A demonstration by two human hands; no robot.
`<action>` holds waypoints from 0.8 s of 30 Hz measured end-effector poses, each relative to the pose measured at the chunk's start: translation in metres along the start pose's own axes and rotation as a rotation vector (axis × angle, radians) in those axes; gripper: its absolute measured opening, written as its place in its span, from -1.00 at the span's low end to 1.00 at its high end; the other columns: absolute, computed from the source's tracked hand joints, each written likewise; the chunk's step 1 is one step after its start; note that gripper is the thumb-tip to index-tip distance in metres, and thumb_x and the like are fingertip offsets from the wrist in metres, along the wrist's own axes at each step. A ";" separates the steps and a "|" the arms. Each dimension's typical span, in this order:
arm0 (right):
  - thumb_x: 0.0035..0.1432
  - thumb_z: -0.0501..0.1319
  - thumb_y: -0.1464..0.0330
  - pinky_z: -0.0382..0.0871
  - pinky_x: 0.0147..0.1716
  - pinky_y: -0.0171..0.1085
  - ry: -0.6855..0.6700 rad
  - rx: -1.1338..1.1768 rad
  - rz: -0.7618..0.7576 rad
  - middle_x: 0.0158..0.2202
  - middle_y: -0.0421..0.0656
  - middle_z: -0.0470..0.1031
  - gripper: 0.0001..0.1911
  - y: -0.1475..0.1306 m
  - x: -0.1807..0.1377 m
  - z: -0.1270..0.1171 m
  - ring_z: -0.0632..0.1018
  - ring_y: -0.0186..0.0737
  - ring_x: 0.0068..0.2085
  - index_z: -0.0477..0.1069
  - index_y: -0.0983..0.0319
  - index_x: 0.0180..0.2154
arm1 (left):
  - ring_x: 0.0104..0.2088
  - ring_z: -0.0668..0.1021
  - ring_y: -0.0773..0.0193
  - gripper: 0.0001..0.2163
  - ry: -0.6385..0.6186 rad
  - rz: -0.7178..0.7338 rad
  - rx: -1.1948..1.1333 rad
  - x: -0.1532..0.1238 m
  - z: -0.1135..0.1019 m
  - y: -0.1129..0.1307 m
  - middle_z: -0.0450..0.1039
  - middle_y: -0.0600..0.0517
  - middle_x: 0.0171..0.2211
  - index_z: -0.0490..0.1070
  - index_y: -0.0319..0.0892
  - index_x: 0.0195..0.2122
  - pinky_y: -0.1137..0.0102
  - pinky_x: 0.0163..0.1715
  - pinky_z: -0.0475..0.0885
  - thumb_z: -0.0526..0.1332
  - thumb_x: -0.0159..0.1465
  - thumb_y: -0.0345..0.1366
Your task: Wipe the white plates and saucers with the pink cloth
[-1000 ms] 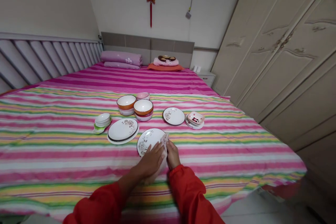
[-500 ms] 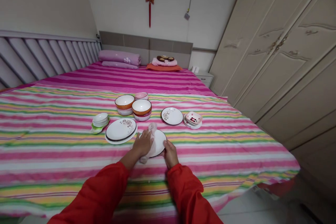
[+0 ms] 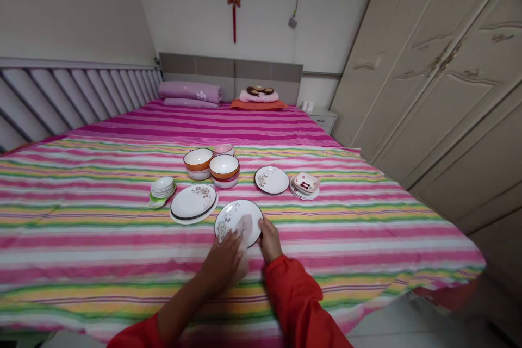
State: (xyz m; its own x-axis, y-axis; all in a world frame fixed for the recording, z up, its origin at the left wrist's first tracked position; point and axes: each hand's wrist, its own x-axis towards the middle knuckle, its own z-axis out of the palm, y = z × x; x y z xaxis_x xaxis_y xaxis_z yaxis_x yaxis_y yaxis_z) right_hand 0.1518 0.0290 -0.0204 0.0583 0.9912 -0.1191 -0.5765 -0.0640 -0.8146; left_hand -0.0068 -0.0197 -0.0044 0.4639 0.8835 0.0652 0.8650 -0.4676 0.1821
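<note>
A round white plate (image 3: 236, 211) with a dark rim and brown flower print lies in front of me. My right hand (image 3: 269, 239) pinches its right edge, thumb on top. Pressed over the plate's near edge, my left hand (image 3: 223, 259) keeps a thin whitish cloth (image 3: 244, 225) under its fingers. Part of the cloth hangs over the rim towards me. To the left are stacked oval plates (image 3: 193, 201), the upper one flowered and dark-rimmed. Beyond my hands sits another flowered plate (image 3: 272, 180).
Stacked bowls (image 3: 224, 166) stand behind the plates. Small white dishes (image 3: 162, 185) rest on a green dish at the left; a pink square dish (image 3: 305, 182) tops a stack at the right. All lie on a striped sheet (image 3: 359, 239) over a bed, beside a wardrobe (image 3: 408, 81).
My left hand has slid nearer to me with the cloth, uncovering the plate's flowered left part. My right hand still grips the rim. The view has shifted slightly.
</note>
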 end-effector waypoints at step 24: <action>-0.14 0.36 0.14 0.33 -0.65 -0.37 0.001 0.027 0.038 -0.56 -0.24 0.47 -0.55 -0.002 0.001 0.000 0.40 -0.36 -0.59 0.48 0.29 -0.23 | 0.29 0.05 0.03 -0.51 -0.059 -0.280 0.033 0.052 -0.022 -0.030 0.03 -0.17 0.28 0.11 -0.28 0.24 -0.01 0.21 -0.06 -0.15 0.33 -0.19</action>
State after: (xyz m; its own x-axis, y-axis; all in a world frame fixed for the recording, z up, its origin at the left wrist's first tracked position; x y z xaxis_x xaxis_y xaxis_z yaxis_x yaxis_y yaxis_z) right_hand 0.1532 0.0305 -0.0188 0.0370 0.9880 -0.1499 -0.5998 -0.0980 -0.7941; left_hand -0.0126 0.0411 0.0148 0.2158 0.9756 -0.0407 0.9663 -0.2074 0.1527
